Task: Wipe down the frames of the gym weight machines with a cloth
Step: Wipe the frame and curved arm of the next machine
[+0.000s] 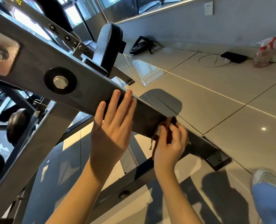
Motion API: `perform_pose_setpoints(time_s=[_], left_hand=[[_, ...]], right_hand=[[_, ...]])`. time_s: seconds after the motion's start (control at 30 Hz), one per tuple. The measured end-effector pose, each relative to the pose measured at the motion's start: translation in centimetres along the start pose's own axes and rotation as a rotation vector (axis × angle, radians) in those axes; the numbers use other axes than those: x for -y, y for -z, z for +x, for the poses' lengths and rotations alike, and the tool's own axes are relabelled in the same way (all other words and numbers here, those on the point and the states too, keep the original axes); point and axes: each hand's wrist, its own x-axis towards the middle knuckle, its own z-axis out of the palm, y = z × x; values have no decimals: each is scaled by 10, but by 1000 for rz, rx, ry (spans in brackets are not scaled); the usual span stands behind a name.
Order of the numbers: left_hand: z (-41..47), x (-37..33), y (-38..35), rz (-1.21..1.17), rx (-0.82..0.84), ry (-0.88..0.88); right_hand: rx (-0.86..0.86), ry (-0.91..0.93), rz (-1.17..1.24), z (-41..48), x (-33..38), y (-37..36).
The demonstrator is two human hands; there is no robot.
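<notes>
Two hands meet the sloping frame beam [88, 84]: my right hand [171, 146] curls round the brown cloth [169, 125], pressing it to the beam's lower end; my left hand [113, 125] lies flat beside it, fingers straight. Beyond, a spray bottle [263, 53] stands at the far edge of the floor [215, 97].

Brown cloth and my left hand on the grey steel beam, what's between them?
In the head view, only bare grey steel beam separates the left hand from the brown cloth the right hand grips.
</notes>
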Motion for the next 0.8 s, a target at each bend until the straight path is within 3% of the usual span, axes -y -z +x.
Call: perform_pose_setpoints(time_s=[0.07, 0.13, 0.27, 0.37, 0.5, 0.6, 0.73, 0.8], left_hand=[[-1, -4, -3, -6, 20, -65], [-3, -7, -7, -19, 36, -96], [-7, -9, -13, 10, 31, -83], [-10, -15, -17, 22, 16, -73], [-10, -19, -22, -5, -26, -64], [-8, -20, -28, 0, -39, -67], [-11, -27, -35, 8, 41, -126], [-12, -29, -36, 6, 59, -133]], right_hand=[[42, 206, 5, -1, 13, -4], [66, 297, -27, 1, 4, -2], [-6, -58, -55, 15, -27, 17], [75, -214, -100, 21, -15, 30], [139, 18, -159, 12, 22, 13], [163, 161, -261, 7, 4, 7], [81, -147, -227, 13, -37, 20], [60, -205, -162, 12, -26, 18]])
